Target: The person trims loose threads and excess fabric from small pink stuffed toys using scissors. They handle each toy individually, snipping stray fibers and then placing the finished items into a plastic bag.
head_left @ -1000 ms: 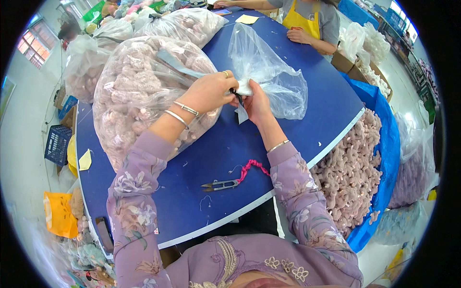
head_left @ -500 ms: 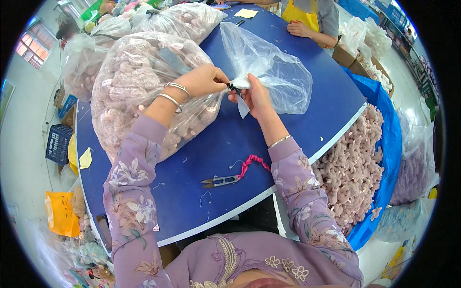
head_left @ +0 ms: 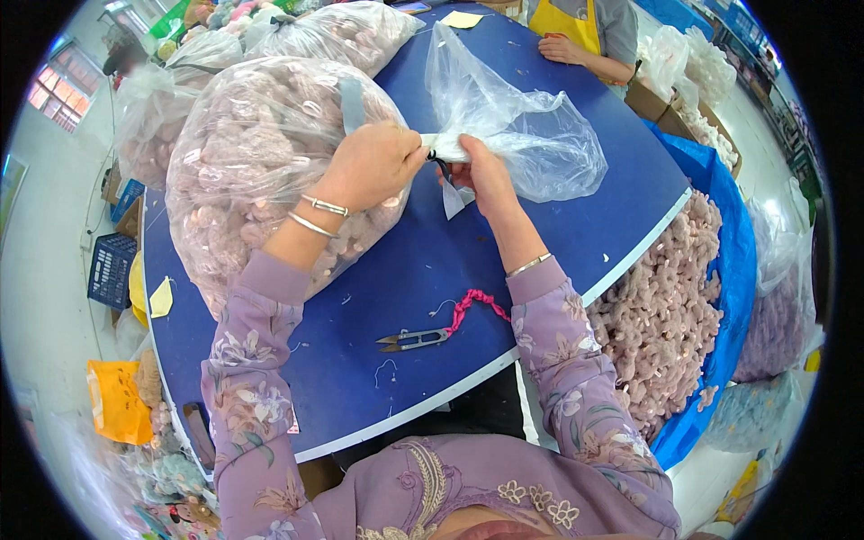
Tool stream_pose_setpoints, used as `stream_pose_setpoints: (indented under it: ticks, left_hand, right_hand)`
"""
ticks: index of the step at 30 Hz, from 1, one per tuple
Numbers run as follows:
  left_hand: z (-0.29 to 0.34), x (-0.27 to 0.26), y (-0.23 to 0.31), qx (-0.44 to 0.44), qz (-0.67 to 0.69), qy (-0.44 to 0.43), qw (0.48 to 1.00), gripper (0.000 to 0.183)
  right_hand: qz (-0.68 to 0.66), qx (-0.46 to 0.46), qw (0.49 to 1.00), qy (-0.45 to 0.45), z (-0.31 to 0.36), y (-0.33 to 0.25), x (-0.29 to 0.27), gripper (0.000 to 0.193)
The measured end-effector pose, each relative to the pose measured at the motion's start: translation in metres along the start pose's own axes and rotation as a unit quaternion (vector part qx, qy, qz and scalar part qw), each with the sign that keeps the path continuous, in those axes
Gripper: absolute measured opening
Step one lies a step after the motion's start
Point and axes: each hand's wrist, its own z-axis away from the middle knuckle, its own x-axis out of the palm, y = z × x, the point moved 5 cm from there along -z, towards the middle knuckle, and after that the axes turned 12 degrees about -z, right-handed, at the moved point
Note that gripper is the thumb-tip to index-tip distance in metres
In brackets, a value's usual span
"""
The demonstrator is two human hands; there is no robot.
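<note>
A large clear plastic bag (head_left: pixel 261 135) full of fuzzy pinkish plush pieces lies on the blue table. Its neck is bunched to the right, and the loose mouth (head_left: pixel 549 144) flares out past my hands. My left hand (head_left: pixel 373 162) is closed on the gathered neck, beside the bag's body. Closed too, my right hand (head_left: pixel 486 175) grips the neck just to its right. Between them a dark tie strip (head_left: pixel 438 162) runs at the neck. A grey strip (head_left: pixel 352 106) sticks up behind my left hand, and another grey end (head_left: pixel 454 200) hangs below my right fingers.
Thread snips (head_left: pixel 414 339) with a pink braided cord lie on the table (head_left: pixel 450 261) near me. More filled bags (head_left: pixel 342 36) stand at the back left. A blue sheet (head_left: pixel 733 297) holds a heap of plush pieces (head_left: pixel 657 315) at right. Across the table is a person in a yellow apron (head_left: pixel 567 22).
My left hand has turned over and closed round the neck. The bag's mouth has shifted to the right, and the grey strip by my left hand now stands more upright.
</note>
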Motion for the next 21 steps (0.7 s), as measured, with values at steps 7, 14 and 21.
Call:
stream_pose_setpoints:
  ticks: [7, 14, 21]
  left_hand:
    - [0.026, 0.001, 0.026, 0.029, 0.044, 0.005, 0.999, 0.027]
    - [0.040, -0.005, 0.074, 0.140, 0.031, 0.023, 0.989, 0.027]
    - [0.021, -0.012, -0.011, -0.171, 0.237, -0.029, 0.956, 0.031]
  right_hand:
    - [0.179, -0.240, 0.951, 0.079, 0.012, -0.014, 0.009, 0.042]
    - [0.210, -0.196, 0.958, 0.026, -0.010, 0.006, -0.006, 0.040]
    - [0.016, 0.085, 0.996, 0.010, -0.005, 0.013, 0.000, 0.032]
